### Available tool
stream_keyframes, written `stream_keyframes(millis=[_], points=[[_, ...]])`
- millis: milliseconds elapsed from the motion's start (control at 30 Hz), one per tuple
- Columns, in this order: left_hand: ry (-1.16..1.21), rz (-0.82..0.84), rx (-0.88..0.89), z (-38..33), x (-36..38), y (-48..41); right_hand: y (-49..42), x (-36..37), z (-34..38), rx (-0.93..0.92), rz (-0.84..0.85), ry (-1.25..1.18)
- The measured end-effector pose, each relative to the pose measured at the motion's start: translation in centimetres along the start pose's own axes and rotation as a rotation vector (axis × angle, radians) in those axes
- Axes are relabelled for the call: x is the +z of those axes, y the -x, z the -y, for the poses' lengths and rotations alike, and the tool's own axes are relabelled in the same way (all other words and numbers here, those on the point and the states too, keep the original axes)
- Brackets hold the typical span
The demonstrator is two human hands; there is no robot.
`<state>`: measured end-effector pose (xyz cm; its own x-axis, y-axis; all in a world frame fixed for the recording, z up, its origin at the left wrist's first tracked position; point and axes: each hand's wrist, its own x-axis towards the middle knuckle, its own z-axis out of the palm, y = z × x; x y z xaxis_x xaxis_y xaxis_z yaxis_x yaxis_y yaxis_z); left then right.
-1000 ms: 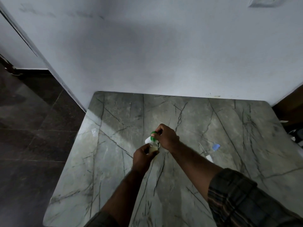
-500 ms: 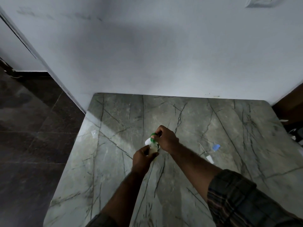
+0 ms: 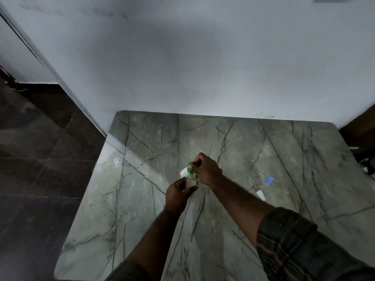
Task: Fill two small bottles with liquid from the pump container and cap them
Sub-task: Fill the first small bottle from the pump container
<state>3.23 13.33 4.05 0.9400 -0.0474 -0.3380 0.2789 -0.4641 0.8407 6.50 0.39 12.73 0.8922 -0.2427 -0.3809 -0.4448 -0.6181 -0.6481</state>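
Almost nothing is shifting since earlier. The left hand is gripping the small bottle round its body, while the right hand is pinching the green top just above it. Probably light and slick, it is calling for a firm mid-body hold.

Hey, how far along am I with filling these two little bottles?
Partway, I'd say. Done: pale liquid already sits in the bottle your left hand holds. In hand: your right hand grips the green top right above it; pumping or capping, I can't tell. Left: a blue cap and a white piece lie loose on the table, so at least one capping seems outstanding.
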Motion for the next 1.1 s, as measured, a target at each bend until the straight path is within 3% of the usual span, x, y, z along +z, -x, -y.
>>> stream_keyframes(millis=[1100], points=[[0.056,0.013,-0.037,-0.9,0.1,0.2,-0.8,-0.3,0.2,0.017,-0.006,0.05]])
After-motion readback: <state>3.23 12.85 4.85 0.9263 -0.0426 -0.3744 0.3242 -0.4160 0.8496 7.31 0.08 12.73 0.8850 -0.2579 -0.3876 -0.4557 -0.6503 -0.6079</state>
